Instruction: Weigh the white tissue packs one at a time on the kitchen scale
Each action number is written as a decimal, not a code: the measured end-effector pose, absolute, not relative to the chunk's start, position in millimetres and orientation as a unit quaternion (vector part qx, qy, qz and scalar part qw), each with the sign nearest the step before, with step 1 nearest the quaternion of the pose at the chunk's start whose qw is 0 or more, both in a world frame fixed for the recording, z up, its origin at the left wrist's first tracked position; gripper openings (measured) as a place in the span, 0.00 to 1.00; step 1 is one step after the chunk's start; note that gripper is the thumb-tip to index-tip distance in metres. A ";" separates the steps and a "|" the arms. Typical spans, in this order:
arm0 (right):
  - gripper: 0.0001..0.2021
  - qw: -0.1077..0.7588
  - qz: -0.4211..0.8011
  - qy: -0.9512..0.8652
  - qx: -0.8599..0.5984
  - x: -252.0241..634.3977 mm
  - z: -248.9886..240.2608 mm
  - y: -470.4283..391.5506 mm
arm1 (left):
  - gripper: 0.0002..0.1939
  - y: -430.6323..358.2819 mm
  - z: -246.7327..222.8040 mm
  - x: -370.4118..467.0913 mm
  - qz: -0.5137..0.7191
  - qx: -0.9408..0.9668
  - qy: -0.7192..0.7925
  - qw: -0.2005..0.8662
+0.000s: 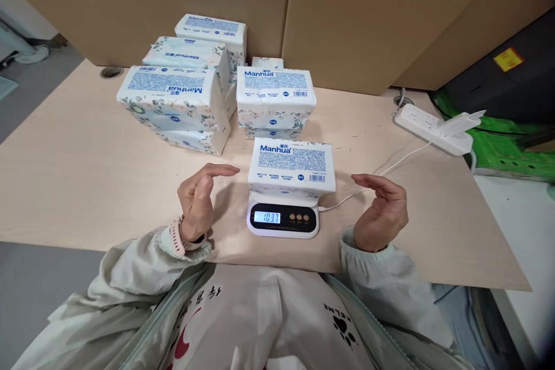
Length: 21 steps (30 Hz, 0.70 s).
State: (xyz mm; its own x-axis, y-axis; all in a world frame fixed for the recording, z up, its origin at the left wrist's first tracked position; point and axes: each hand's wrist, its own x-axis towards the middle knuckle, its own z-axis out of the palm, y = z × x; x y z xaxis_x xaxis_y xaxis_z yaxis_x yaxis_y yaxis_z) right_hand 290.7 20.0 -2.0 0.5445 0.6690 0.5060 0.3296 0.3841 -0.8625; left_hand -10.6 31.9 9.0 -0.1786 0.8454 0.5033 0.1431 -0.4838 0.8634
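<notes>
A pack of tissues (291,167) printed "Manhua" rests on a white digital scale (284,233), whose lit display reads 103.7. On its left is my left hand (200,199), fingers stretched toward the pack but apart from it, holding nothing. My right hand (381,208) hovers on the other side with fingers extended, also empty and not touching the pack. Behind the scale sits a short stack of tissue packs (274,95). To its left stands a larger stack of tissue packs (173,98), several of them piled up.
Large cardboard boxes (368,29) wall off the table's back edge. A white power strip (433,130) lies at the right, and a white cable (407,156) runs from it to the scale. Beyond the table's right edge is a green crate (511,153).
</notes>
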 end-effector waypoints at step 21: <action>0.29 0.568 0.215 -0.504 -0.615 383.1 35.8 104.3 | 0.34 101.5 83.7 145.9 0.361 0.586 0.301 0.660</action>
